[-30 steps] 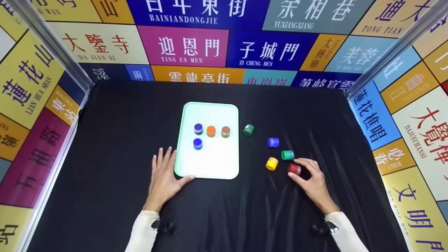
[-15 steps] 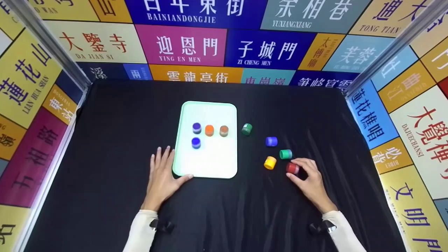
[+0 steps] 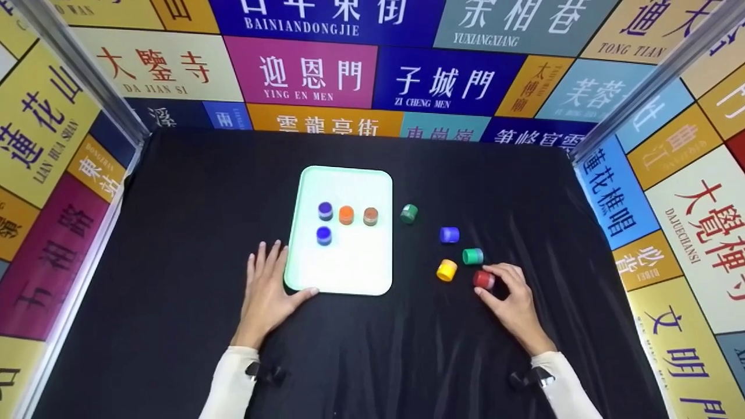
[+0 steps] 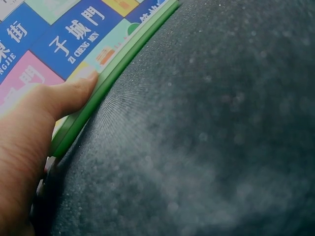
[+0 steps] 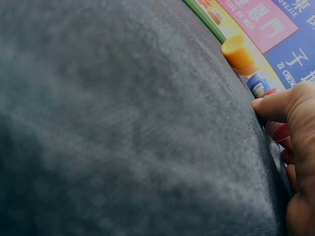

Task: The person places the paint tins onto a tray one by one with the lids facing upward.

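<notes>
My left hand [image 3: 268,294] lies at the near left corner of the pale green tray [image 3: 349,273], its fingers straight along the side. In the left wrist view its thumb [image 4: 74,96] rests on the green rim. On the tray stand a dark purple paint jar [image 3: 325,210], an orange jar [image 3: 346,215], a brown jar [image 3: 370,216] and a blue jar [image 3: 323,235]. Out to the right, my right hand [image 3: 515,299] pinches a red paint jar [image 3: 482,280] between thumb and fingers, low at the black cloth. The thumb partly covers that jar in the right wrist view.
Near the red jar lie a yellow jar [image 3: 446,270], a bright green jar [image 3: 472,256] and a blue-violet jar [image 3: 449,234]. A dark green jar [image 3: 409,213] sits just right of the tray. Printed panels [image 3: 314,73] wall in the black-covered table [image 3: 215,192] at the back and sides.
The whole head view has shifted slightly left. Both hands keep their places by the tray and the red paint jar, and the other jars stay where they were.
</notes>
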Demonstrator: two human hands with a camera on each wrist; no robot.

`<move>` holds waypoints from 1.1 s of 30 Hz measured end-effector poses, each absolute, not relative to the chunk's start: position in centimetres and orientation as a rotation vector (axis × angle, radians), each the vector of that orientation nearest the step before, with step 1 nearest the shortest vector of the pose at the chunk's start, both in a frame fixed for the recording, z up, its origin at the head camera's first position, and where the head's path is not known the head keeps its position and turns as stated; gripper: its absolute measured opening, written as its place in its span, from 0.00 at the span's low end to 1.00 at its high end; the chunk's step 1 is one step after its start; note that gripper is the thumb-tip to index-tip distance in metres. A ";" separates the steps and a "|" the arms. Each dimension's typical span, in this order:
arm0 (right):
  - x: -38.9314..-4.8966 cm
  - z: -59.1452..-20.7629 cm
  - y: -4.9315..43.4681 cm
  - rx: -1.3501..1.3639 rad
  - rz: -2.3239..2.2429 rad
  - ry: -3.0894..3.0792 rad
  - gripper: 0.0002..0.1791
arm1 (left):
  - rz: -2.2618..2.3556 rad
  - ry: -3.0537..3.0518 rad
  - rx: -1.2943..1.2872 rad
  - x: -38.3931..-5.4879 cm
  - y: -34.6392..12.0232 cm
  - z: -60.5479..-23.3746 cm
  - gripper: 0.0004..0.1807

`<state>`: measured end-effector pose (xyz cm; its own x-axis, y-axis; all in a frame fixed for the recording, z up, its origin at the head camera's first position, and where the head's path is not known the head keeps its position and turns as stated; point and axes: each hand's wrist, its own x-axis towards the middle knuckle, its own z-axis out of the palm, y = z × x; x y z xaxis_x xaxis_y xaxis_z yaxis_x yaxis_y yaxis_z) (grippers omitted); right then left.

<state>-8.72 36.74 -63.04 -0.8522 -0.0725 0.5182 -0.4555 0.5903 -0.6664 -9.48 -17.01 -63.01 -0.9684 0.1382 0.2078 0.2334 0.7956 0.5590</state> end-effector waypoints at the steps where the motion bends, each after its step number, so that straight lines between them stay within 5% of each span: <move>1: -8.7 -63.0 36.7 0.421 1.179 -2.383 0.32 | -0.909 -2.830 -0.294 -9.5 -17.0 -63.0 0.65; 33: -7.5 -59.3 34.1 0.300 1.289 -2.331 0.25 | -0.933 -2.817 -0.301 -9.4 -17.1 -63.1 0.64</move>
